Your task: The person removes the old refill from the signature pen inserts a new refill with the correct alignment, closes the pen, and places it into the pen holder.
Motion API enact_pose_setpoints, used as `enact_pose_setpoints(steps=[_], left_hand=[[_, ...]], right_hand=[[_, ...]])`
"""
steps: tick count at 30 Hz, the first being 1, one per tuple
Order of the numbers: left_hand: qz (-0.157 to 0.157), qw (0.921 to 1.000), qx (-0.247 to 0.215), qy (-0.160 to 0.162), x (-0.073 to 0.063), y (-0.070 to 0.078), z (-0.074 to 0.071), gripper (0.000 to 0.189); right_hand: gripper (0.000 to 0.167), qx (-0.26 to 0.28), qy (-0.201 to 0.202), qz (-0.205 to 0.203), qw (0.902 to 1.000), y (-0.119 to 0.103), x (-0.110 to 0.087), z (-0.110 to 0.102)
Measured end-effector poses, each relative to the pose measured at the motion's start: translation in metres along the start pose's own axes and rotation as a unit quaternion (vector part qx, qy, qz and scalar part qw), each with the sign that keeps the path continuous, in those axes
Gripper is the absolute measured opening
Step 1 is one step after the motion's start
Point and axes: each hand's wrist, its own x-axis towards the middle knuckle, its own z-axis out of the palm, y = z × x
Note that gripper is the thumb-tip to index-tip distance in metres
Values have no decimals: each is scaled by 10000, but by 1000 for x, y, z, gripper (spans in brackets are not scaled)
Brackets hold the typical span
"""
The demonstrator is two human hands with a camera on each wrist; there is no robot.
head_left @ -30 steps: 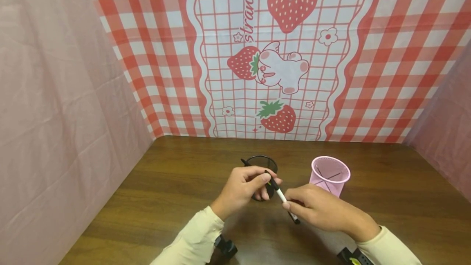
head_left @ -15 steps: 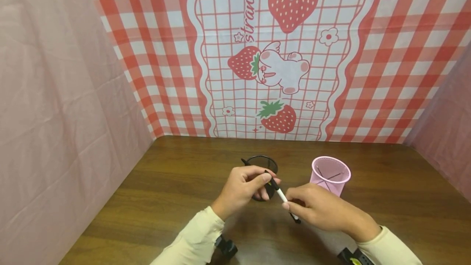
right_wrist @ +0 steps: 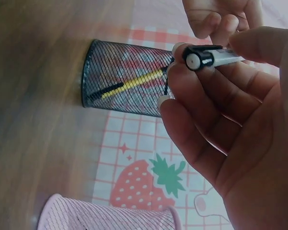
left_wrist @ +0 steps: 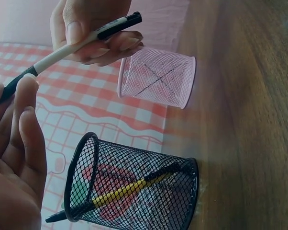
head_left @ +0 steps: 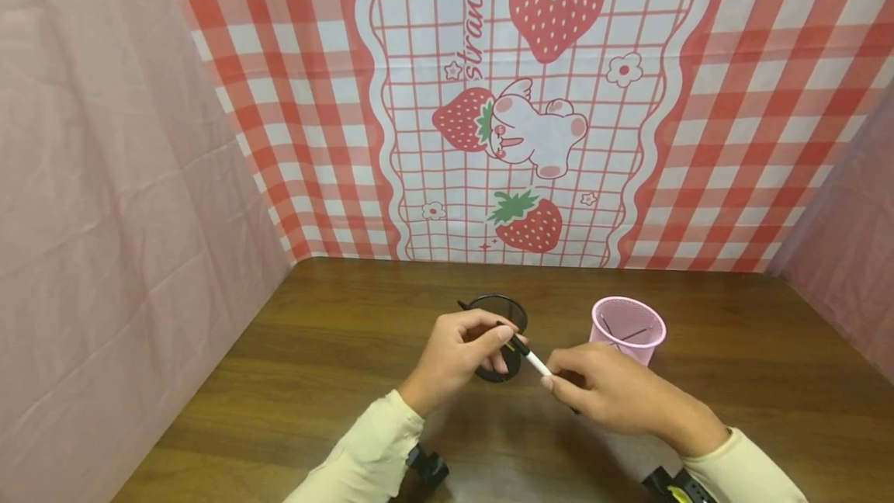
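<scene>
A slim pen (head_left: 539, 364) with a white barrel, a black grip and a black clip end is held between both hands. My left hand (head_left: 457, 348) pinches the black grip end with thumb and fingers. Further down the barrel, my right hand (head_left: 604, 386) pinches the white part near the clip; in the right wrist view the round pale end of the pen (right_wrist: 193, 61) faces the camera. Behind the left hand stands a black mesh pen cup (left_wrist: 175, 208), partly hidden in the head view. A yellow and black pen (left_wrist: 120, 192) leans inside it, its tip poking past the rim.
A pink mesh pen cup (head_left: 646, 354) stands behind the right hand, with thin dark crossed lines showing on it. Everything is on a brown wooden table (head_left: 335, 348). A red checked strawberry cloth (head_left: 433, 169) hangs at the back, with pink cloth at both sides.
My right hand has shifted slightly right and up, and my left hand slightly up and left, both keeping their pinch. The pen lies a bit flatter, its clip end now mostly behind the right hand.
</scene>
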Motion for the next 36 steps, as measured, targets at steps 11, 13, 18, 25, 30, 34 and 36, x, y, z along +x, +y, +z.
enact_pose_setpoints(steps=[11,13,18,25,30,34,36], left_hand=[[-331,9990,87,302,-2,0,-1,16],[-312,9990,91,308,-2,0,-1,16],[-221,9991,132,330,0,0,-2,15],[-223,9994,-47,271,0,0,-2,16],[-281,9991,-130,278,0,-2,-1,17],[-294,9991,-75,297,0,-2,-1,17],[-319,9990,-14,297,1,-2,0,18]], right_hand=[[26,-210,354,-197,9990,4,0,-7],[26,-229,397,-194,9988,4,0,-7],[25,-246,464,-181,9985,4,0,-7],[26,-293,559,-176,9979,4,0,-8],[27,-345,583,-172,9976,5,0,-8],[29,-402,600,-191,9972,5,0,-7],[29,-410,601,-181,9972,6,0,-7]])
